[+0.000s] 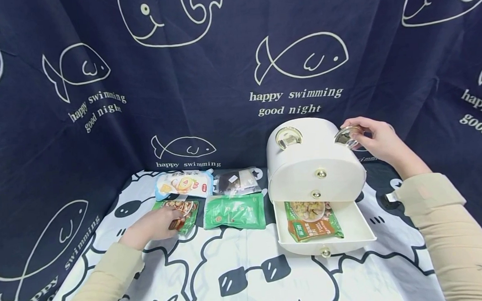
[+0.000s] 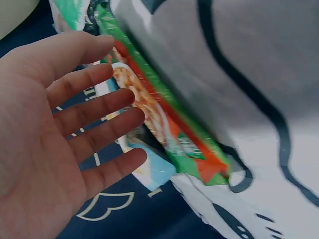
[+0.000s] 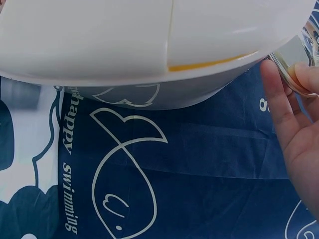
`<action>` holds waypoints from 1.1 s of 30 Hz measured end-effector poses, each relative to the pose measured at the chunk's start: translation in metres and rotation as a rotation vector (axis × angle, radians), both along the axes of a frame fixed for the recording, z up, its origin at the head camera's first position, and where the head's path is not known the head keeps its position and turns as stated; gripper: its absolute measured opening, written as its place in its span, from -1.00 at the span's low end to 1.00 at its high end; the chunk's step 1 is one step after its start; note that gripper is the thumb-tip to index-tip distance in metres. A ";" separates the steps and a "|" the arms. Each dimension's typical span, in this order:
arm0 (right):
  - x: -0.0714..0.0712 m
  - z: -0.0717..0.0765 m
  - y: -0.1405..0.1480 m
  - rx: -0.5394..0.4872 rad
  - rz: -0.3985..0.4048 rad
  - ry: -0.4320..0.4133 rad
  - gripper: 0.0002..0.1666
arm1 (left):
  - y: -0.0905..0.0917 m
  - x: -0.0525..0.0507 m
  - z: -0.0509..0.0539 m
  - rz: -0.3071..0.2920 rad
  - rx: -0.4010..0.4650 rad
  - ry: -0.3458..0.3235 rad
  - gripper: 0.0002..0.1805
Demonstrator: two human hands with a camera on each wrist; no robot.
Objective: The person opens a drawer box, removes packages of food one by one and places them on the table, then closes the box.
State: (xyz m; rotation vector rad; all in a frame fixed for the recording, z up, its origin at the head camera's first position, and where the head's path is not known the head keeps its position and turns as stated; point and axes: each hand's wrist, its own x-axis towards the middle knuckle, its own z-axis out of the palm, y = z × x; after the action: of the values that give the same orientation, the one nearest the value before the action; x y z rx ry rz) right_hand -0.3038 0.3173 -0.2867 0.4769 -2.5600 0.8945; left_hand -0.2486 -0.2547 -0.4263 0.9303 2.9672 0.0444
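Note:
My left hand reaches over a green-and-red food packet on the left of the cloth. In the left wrist view its fingers are fairly straight and spread, close to that packet; whether they touch it, I cannot tell. On the right, my right hand pinches a shiny gold ear-shaped piece on top of a white rounded drawer box, thumb on one side and fingers on the other. The box's lower drawer is pulled out, with a green-and-orange food packet lying inside.
Beside the left hand's packet lies a plain green packet. Behind them are a blue-and-white pouch and a dark clear-wrapped packet. A second gold ear tops the box. A navy fish-print curtain hangs close behind.

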 end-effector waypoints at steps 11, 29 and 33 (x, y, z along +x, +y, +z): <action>0.001 0.000 0.000 0.013 -0.014 -0.006 -0.65 | 0.018 -0.003 0.019 -0.040 0.012 0.085 -0.87; -0.001 -0.002 -0.002 -0.040 0.046 0.052 -0.68 | 0.054 0.001 0.040 -0.040 0.042 0.170 -0.90; -0.001 -0.001 -0.003 -0.047 0.051 0.052 -0.68 | 0.063 0.004 0.042 -0.079 0.062 0.231 -0.87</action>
State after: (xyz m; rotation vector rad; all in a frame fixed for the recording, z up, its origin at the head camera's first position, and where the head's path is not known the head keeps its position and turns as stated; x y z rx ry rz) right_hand -0.3043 0.3147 -0.2878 0.5470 -2.4844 0.9459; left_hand -0.2450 -0.1914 -0.3846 1.1317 3.1502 0.0292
